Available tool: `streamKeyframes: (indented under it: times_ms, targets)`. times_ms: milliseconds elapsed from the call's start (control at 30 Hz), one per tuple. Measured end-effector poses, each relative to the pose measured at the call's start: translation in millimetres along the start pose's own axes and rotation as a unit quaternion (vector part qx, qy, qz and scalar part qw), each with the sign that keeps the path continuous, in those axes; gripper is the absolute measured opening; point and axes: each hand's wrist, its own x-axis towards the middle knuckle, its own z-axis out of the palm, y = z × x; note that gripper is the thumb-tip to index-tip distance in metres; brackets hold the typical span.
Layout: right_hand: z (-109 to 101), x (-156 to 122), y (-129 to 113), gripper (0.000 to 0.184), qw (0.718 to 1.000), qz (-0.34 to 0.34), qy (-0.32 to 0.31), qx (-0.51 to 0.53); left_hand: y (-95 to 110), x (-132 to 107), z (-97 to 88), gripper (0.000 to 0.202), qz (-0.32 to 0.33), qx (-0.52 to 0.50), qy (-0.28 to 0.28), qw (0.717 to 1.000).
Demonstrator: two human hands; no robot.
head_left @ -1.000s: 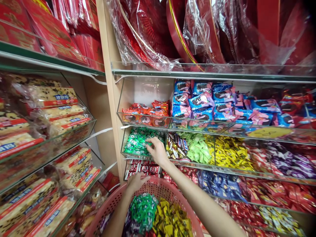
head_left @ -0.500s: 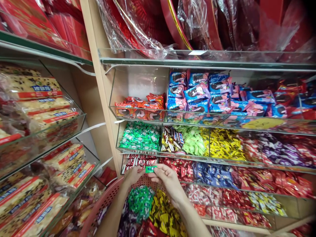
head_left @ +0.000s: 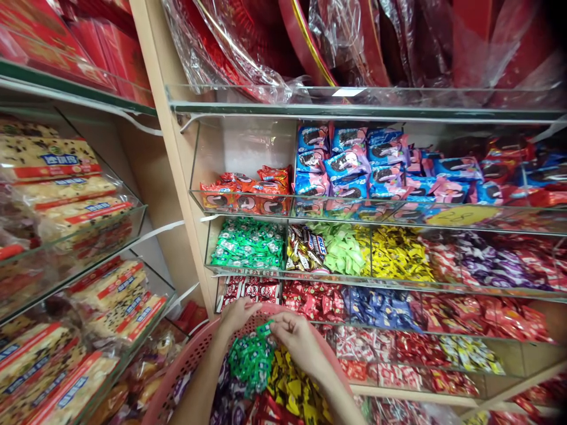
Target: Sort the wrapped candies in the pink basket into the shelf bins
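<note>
My left hand point(head_left: 237, 316) curls over the rim of a pink plastic mesh basket point(head_left: 199, 348) and holds it. My right hand point(head_left: 295, 337) hangs over the basket, with a small green wrapped candy point(head_left: 264, 329) pinched at its fingertips. Inside the basket lie a heap of green wrapped candies point(head_left: 250, 360), yellow wrapped candies point(head_left: 295, 378), and purple and red packets point(head_left: 224, 392). The basket's lower part is cut off by the bottom of the view.
Glass shelf bins hold green candies point(head_left: 245, 245), yellow candies point(head_left: 398, 254) and blue-and-pink cookie packs point(head_left: 345, 165). Bagged nougat-like slabs point(head_left: 66, 195) fill the shelves at left. A wooden upright point(head_left: 181, 177) divides the shelving, and red boxes in plastic film sit above.
My right hand has left the green candy bin and come down over the basket, carrying a green candy. The view has shifted slightly, so the shelves sit higher and further left.
</note>
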Motion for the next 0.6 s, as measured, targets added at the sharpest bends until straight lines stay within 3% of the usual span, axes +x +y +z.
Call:
streamKeyframes:
  times_ms: [167, 400, 500, 600]
  targets:
    - [3, 0, 18, 0.028, 0.996, 0.007, -0.023, -0.087, -1, 1, 1.2, 0.054, -0.008, -0.003, -0.004, 1.0]
    - [2, -9, 20, 0.055, 0.979, -0.002, -0.028, -0.203, -1, 0, 1.0, 0.054, 0.009, -0.007, 0.001, 1.0]
    - [1, -9, 11, 0.049, 0.97, -0.008, -0.03, -0.242, 0, -1, -0.5, 0.054, 0.0, -0.007, -0.001, 1.0]
    - [3, -1, -14, 0.038, 0.953, -0.058, -0.032, -0.297, 0, -1, -1.9, 0.053, -0.003, -0.011, -0.008, 1.0]
